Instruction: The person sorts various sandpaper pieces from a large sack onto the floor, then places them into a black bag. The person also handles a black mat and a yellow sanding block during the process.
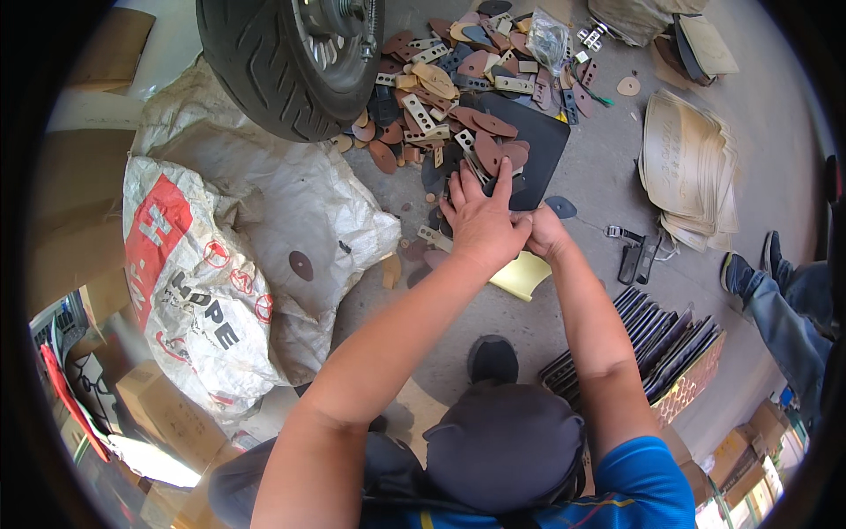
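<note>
A heap of flat leather-like pieces, brown, tan and dark ovals and strips with holes, lies on the floor ahead. A black flat sheet lies at the heap's near right side with several brown ovals on it. My left hand rests palm down with fingers spread on the pieces at the sheet's left part. My right hand is at the sheet's near edge, its fingers curled and partly hidden; its grip is unclear. Just below the hands lies a pale yellow curved piece.
A motorcycle wheel stands at upper left beside a white woven sack. To the right are stacked beige panels, a black strap with a buckle and a box of dark flat panels. Another person's legs are far right.
</note>
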Action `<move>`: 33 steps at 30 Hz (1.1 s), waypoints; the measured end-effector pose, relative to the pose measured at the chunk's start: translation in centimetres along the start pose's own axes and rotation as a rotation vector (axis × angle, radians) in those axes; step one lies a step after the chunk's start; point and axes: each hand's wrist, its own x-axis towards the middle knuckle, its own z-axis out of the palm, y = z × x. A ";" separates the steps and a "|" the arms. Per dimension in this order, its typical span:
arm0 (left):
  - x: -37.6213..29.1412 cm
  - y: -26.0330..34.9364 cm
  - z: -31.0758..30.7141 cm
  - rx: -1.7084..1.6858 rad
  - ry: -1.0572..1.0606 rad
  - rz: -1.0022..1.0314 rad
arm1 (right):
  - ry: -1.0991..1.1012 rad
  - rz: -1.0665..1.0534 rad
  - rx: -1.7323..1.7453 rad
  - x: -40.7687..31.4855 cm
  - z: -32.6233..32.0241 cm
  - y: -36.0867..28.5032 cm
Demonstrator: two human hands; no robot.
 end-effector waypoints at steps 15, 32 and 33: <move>-10.6 -14.8 -15.4 0.643 -0.181 0.138 | -0.082 -0.085 0.158 -2.8 -0.4 0.0; -17.9 -18.9 -15.7 1.024 -0.647 0.226 | -0.460 0.204 -0.193 -4.8 16.1 -1.0; -18.2 -19.2 -15.6 1.011 -0.636 0.253 | -0.424 0.224 -0.210 -4.8 16.7 -1.0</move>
